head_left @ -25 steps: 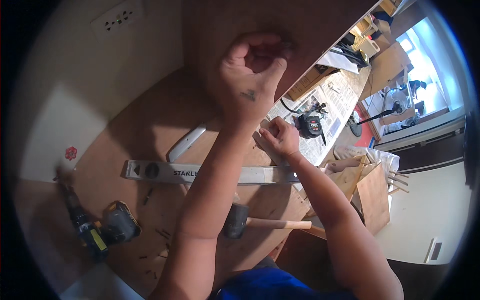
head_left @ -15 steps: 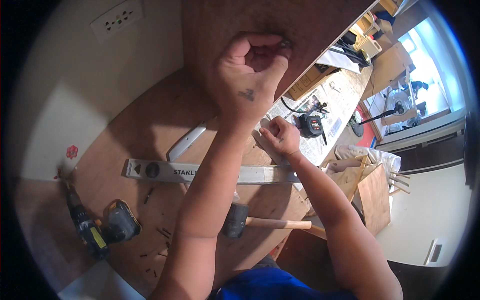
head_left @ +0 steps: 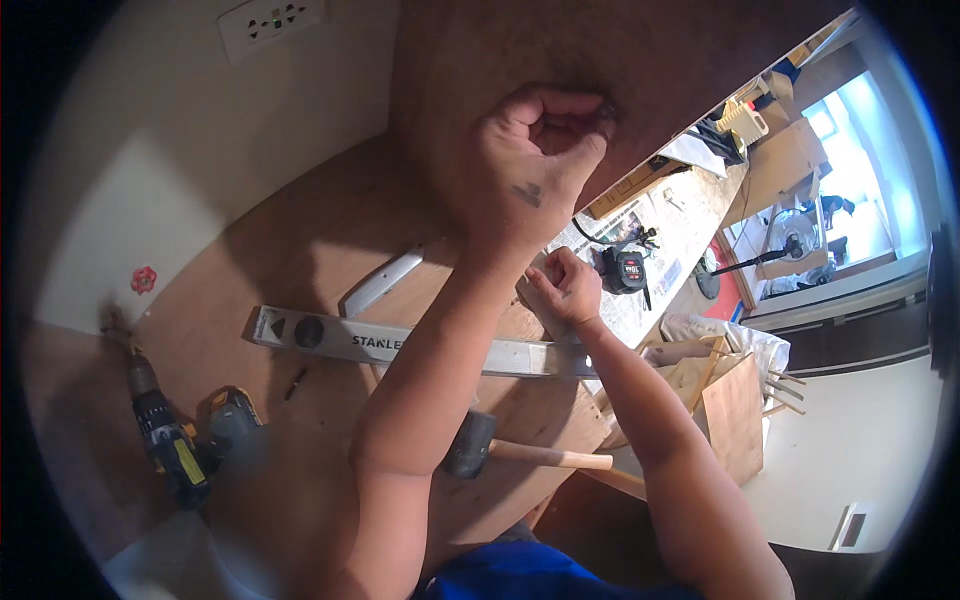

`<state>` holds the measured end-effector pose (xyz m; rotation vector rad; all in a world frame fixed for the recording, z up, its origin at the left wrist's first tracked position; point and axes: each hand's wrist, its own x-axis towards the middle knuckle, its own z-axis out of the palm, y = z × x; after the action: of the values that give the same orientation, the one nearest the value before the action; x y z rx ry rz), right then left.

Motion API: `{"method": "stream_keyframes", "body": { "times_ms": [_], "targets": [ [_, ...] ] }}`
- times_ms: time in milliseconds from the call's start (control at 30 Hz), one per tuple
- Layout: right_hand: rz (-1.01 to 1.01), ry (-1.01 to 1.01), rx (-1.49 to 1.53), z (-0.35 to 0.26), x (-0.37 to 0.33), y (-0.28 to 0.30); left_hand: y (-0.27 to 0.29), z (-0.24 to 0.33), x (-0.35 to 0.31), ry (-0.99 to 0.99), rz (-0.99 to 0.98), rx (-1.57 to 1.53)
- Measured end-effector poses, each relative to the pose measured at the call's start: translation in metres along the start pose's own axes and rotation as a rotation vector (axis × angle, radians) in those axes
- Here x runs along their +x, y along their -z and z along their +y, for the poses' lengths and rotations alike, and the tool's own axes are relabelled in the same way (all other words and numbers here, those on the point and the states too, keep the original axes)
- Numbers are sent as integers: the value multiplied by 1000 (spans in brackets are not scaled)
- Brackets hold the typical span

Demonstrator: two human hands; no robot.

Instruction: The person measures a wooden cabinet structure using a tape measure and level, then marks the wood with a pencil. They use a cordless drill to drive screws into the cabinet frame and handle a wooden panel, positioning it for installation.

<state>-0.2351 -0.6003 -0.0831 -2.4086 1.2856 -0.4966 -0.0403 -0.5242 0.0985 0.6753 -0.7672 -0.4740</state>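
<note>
My left hand (head_left: 538,165) is raised against the brown wooden panel (head_left: 480,45). Its thumb and forefinger pinch a small dark thing (head_left: 606,111), too small to name, at the panel's surface. Lower down, my right hand (head_left: 568,284) is closed, with its fingers curled by a narrow greyish strip (head_left: 545,312); what lies in its grip is hidden. A silver spirit level (head_left: 385,345) lies on the wooden board under my forearms. Close to my left forearm rests a black-headed rubber mallet (head_left: 472,445) with a wooden handle.
On the left, a cordless drill (head_left: 168,440) lies by the wall. A pale flat bar (head_left: 384,280) sits behind the level. Past the panel's edge are a black tape measure (head_left: 624,270) on newspaper and a cardboard box (head_left: 632,188). Wooden pieces (head_left: 733,410) stand at right.
The view has shifted slightly, so the panel and wall socket appear farther right. My left hand keeps its pinch at the panel; my right hand stays closed in about the same place.
</note>
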Motion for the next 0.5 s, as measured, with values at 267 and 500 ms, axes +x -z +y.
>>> {"method": "stream_keyframes", "body": {
  "times_ms": [267,500],
  "targets": [
    [-3,-2,-18,2,0,-2,2,1,0,-38,-13,89],
    [11,12,-6,1,-1,-1,2,-4,1,-46,-12,61]
  ]
}}
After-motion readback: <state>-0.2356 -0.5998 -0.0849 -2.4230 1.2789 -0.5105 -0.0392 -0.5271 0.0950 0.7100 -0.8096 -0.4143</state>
